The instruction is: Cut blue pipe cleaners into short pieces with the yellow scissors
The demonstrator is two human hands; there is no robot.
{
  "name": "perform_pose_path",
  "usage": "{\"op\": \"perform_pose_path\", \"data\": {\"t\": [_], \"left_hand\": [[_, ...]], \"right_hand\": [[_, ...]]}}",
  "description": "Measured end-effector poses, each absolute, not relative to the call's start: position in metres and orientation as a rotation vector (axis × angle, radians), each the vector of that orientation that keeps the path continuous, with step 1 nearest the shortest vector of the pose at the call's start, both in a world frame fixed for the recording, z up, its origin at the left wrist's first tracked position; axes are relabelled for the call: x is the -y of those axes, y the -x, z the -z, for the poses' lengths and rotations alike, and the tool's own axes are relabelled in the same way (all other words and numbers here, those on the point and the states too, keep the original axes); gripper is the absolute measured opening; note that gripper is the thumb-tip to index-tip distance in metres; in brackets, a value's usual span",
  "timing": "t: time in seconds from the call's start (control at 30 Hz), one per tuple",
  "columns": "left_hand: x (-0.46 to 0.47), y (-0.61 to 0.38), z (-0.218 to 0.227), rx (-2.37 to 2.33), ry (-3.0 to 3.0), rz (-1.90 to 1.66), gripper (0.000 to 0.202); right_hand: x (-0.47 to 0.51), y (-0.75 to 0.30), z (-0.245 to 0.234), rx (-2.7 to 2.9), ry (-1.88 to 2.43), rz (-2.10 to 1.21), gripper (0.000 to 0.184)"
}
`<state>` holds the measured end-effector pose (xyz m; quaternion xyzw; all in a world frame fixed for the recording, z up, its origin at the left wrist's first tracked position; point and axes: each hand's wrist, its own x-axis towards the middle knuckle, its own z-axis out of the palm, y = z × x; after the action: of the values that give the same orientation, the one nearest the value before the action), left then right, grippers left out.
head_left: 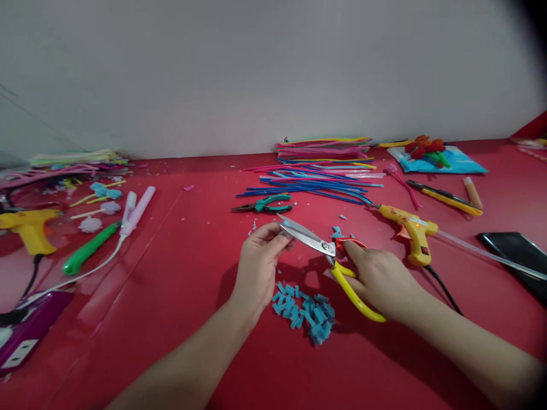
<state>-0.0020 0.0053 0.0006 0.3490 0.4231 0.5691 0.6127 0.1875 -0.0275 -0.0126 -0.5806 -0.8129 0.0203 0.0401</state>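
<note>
Over a red desk [179, 273], scissors [326, 247] held in the right hand [378, 273] angle leftward, parted blades reaching a small blue piece [286, 224] pinched in the left hand's [261, 259] grip.

Red tabletop [179, 319] on my feed. Heap of cut light-blue pieces [322, 316] nearest me, centre. Behind it I've got teal-handled pliers [268, 203], then pipe cleaners [325, 151] stacked along the far edge. Right: yellow glue gun [412, 228], black phone [508, 245]. Left: pink hair straightener [139, 212], green-handled tool [92, 247], purple power strip [40, 319].
</note>
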Motion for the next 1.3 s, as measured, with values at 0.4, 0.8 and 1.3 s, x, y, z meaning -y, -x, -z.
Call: {"op": "perform_pose_path", "data": {"t": [0.4,0.8,1.3], "left_hand": [[-0.0049,0.0032,-0.0004,-0.971,-0.844,-1.301,0.006],[-0.0052,0.0037,-0.0017,-0.992,-0.850,-1.310,0.009],[-0.0036,0.0008,-0.0035,-0.994,-0.846,-1.212,0.010]], "right_hand": [[0.0274,-0.1891,0.0153,2.493,1.741,-0.008,0.031],[0.0271,-0.1915,0.0163,2.491,1.738,-0.041,0.033],[0.0238,-0.1860,0.0119,2.200,1.746,-0.377,0.029]]}}
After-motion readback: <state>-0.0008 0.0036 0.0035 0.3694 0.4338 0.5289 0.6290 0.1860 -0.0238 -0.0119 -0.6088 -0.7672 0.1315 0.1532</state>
